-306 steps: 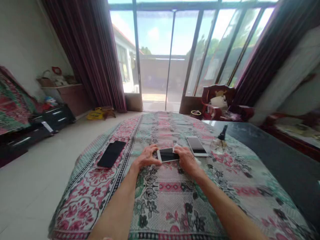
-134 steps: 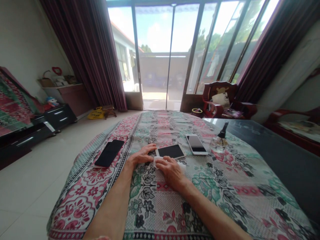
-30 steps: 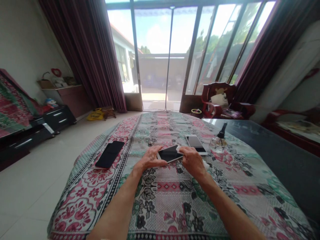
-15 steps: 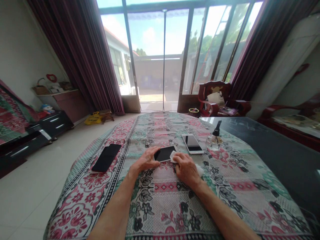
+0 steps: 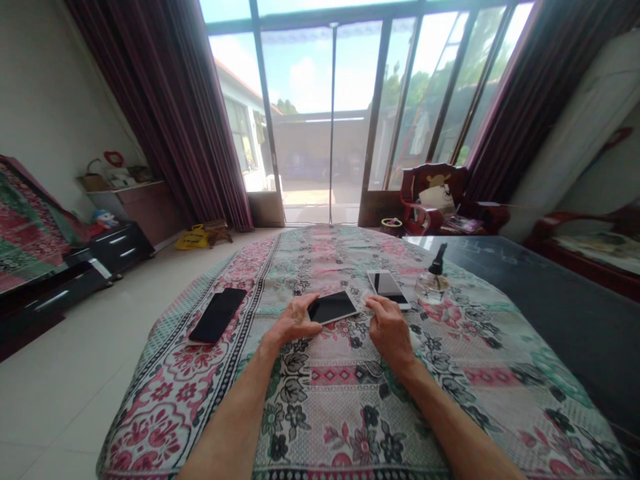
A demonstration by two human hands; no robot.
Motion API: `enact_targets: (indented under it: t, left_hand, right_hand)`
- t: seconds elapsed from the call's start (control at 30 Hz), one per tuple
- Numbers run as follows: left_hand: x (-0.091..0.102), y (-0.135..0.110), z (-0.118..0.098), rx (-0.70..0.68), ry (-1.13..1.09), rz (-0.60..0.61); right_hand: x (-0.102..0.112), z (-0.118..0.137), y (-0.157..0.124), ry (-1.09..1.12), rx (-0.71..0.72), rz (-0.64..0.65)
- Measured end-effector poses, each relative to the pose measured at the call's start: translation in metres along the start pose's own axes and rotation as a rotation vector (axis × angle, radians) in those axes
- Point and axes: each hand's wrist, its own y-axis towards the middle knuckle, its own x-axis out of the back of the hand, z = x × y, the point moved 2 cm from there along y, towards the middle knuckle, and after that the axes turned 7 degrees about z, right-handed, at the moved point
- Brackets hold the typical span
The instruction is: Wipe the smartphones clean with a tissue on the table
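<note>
My left hand grips the left end of a white-edged smartphone, thumb along the near edge and fingers at the far edge. The phone's dark screen faces up. My right hand is closed on a small white wipe, just right of that phone and apart from it. Behind the right hand lies a second white smartphone, dark screen up. A white scrap shows partly beside the right wrist. At the left, a black smartphone rests on something pale that is mostly hidden.
A clear spray bottle with a black nozzle stands right of the phones. Everything rests on a flowered tablecloth. A dark glossy table adjoins at the right, with a carved wooden chair behind it. Glass doors and purple curtains are beyond.
My right hand has moved right with the wipe, off the phone's right end, uncovering that corner. My left hand still grips the phone. The whole view has shifted slightly.
</note>
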Motion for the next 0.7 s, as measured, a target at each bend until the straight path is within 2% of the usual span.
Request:
enact_targets:
  t: [0.1, 0.37, 0.7]
  left_hand:
    - [0.004, -0.001, 0.002, -0.027, -0.03, 0.045]
    - [0.013, -0.004, 0.012, -0.025, -0.106, 0.195]
    - [0.012, -0.004, 0.025, 0.003, -0.064, 0.122]
  right_hand:
    - [-0.003, -0.003, 0.0, -0.007, -0.009, 0.035]
    - [-0.009, 0.002, 0.0, -0.06, -0.071, 0.235]
    - [-0.012, 0.003, -0.002, -0.066, -0.002, 0.27]
